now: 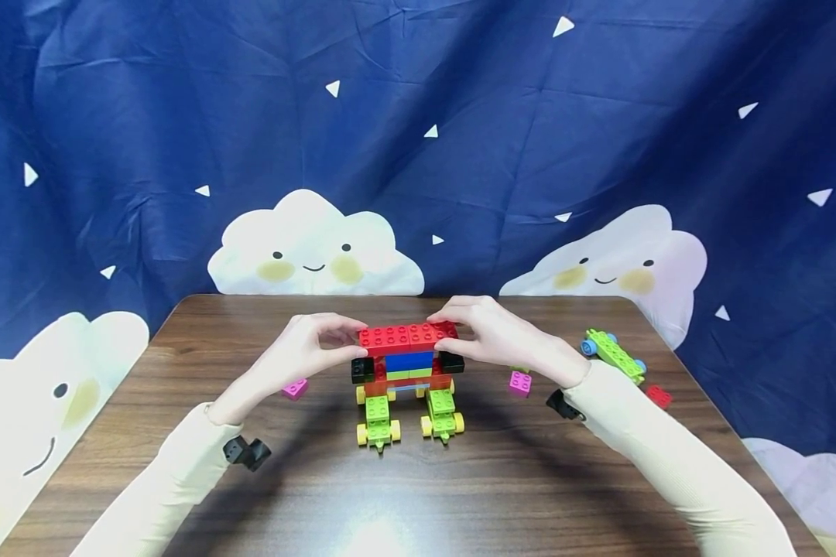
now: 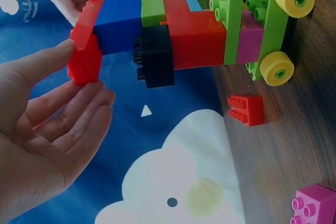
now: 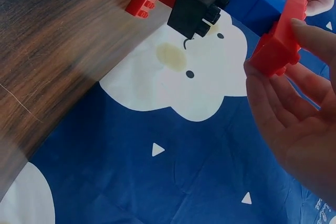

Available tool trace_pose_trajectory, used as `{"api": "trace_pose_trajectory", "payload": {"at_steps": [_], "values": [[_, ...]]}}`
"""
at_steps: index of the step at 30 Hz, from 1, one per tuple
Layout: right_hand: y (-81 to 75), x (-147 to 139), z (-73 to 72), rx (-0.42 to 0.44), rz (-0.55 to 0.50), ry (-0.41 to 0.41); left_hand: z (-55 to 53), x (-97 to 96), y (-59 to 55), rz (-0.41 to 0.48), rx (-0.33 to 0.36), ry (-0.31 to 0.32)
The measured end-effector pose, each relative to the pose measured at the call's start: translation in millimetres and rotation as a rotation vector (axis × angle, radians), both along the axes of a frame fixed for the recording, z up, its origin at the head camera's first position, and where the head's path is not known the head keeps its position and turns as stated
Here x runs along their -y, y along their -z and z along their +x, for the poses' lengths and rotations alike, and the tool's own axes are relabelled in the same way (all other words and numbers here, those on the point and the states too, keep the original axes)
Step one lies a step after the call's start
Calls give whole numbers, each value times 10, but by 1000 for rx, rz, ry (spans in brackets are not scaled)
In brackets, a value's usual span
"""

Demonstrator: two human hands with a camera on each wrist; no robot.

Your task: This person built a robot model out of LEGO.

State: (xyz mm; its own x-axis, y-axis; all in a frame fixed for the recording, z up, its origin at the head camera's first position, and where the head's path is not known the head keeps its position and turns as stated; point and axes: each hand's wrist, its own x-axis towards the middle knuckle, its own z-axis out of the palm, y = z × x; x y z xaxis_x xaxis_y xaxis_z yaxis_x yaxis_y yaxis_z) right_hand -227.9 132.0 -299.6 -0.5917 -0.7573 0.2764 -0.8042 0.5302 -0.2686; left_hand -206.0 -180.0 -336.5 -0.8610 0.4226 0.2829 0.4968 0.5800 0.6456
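A tall structure of toy building bricks stands mid-table, with a row of red bricks (image 1: 397,337) across its top. My left hand (image 1: 311,354) pinches the left end of that row between thumb and fingers. At the right end, my right hand (image 1: 495,331) pinches it likewise. Under the row sits a blue brick (image 1: 409,361), seen in the left wrist view touching the red piece. Black bricks (image 2: 156,56) jut out on both sides lower down. Lime green wheeled bases (image 1: 378,418) with yellow wheels carry the structure. Fingers partly hide the row's ends.
A loose pink brick (image 1: 295,388) lies left of the structure, and another pink brick (image 1: 520,383) to the right. Farther right are a lime car base (image 1: 615,356) with blue wheels and a red brick (image 1: 658,396). Behind the table (image 1: 306,495) hangs a blue cloud-patterned cloth (image 1: 474,193).
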Motion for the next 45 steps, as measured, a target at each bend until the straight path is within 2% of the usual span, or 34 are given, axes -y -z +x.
{"api": "trace_pose_trajectory", "payload": {"at_steps": [11, 22, 28, 36, 45], "values": [[8, -15, -2, 11, -2, 15, 0, -23, -3, 4, 5, 2], [27, -5, 8, -58, 12, -7, -29, -33, 62, 11, 31, 11], [33, -11, 10, -56, 21, -12, -36, -45, 55, 3, 38, 12], [12, -15, 3, -61, 33, -21, -61, -65, 45, 6, 31, 14], [-16, -59, -8, -41, 25, -17, -95, -119, 15, 29, 3, 45]]}}
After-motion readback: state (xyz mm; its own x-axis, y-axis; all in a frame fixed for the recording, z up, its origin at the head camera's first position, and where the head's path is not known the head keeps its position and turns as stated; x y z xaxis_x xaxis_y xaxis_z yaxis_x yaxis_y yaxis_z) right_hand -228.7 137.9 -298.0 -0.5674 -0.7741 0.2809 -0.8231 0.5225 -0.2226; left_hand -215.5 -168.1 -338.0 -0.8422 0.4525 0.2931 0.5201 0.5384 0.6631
